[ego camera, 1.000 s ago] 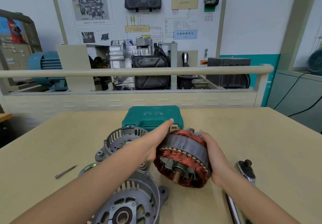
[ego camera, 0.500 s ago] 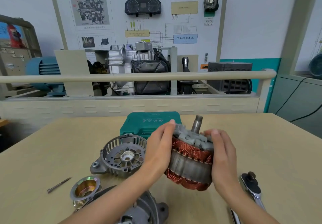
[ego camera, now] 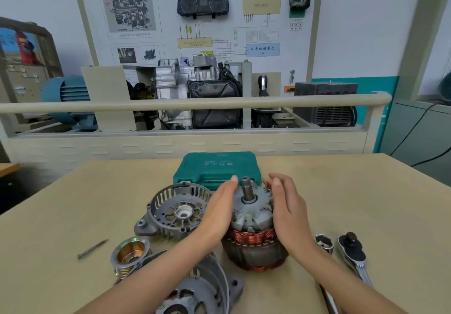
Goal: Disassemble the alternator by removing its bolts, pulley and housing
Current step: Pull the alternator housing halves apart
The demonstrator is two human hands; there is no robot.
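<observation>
The stator and rotor core [ego camera: 253,238] stands upright on the table [ego camera: 353,203], shaft [ego camera: 247,190] up, between straight fingers: left hand [ego camera: 220,212] flat on its left flank, right hand [ego camera: 288,210] on its right. Left of the fingers lie a housing half [ego camera: 175,212], pulley [ego camera: 129,256] and bolt [ego camera: 92,249]; right, a ratchet [ego camera: 353,255]. Beyond the fingertips sits a green case [ego camera: 217,167]. Half a second ago the core was tilted, lifted.

1. Stator-and-rotor core [ego camera: 253,243] is standing upright, shaft up, copper windings showing.
2. Two grey housing halves are lying left: one [ego camera: 177,212] open-side up, one [ego camera: 207,291] nearest.
3. Grooved pulley [ego camera: 130,255] is sitting between them.
</observation>
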